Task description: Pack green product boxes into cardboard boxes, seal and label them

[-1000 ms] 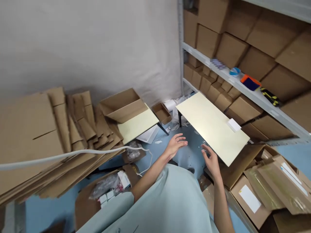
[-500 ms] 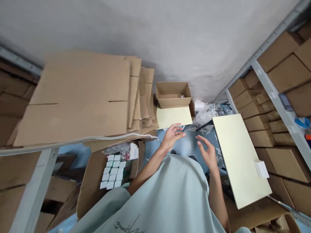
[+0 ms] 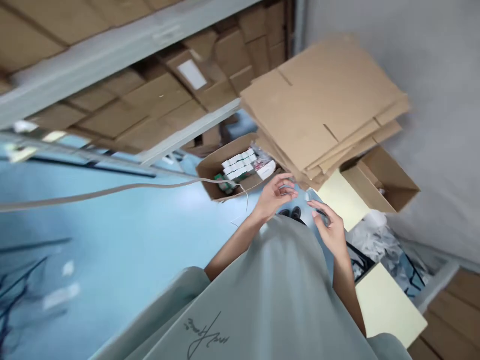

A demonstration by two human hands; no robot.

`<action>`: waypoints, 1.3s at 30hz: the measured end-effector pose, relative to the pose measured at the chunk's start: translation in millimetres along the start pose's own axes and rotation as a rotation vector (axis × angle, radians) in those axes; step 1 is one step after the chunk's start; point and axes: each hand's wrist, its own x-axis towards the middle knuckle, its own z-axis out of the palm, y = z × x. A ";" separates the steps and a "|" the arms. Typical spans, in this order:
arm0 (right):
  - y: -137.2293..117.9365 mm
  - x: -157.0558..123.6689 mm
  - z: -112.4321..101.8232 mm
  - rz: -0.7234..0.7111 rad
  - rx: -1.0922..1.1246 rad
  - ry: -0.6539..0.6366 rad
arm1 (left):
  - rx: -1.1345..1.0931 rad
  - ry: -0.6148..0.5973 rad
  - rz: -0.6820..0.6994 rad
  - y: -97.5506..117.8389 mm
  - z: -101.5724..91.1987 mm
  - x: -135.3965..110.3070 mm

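Observation:
My left hand [image 3: 275, 197] hovers in front of my body, its fingers loosely curved and apart, with nothing in it. Facing it, my right hand [image 3: 330, 229] is also open and empty, fingers bent and thumb out. Just beyond both hands lies the near corner of a stack of flat cardboard sheets [image 3: 322, 95]. An open carton [image 3: 210, 162] on the floor, past my left hand, holds several small white boxes [image 3: 238, 164] and clear plastic wrap. A small pale thing shows between the hands, too unclear to name.
Shelves of brown boxes [image 3: 150, 102] run along the upper left. A pale cable [image 3: 112, 190] crosses over the blue floor [image 3: 142, 260]. At right are an open cardboard box [image 3: 397, 182], a cream tabletop [image 3: 390, 305] and crumpled plastic [image 3: 375, 237].
My view has swung to the left, so the cardboard stack now appears farther right and the left shelves and floor show. Both hands stay raised, open and empty, in front of me.

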 end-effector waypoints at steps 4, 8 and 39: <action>-11.0 46.0 9.6 -0.134 -0.033 -0.303 | -0.071 0.364 0.105 10.3 -39.2 -34.5; -13.3 75.7 33.3 -0.197 -0.012 -0.500 | -0.144 0.617 0.169 14.7 -61.3 -73.0; -60.8 149.4 561.6 -0.106 -0.267 -1.009 | -0.527 0.916 0.174 53.0 -493.7 -145.9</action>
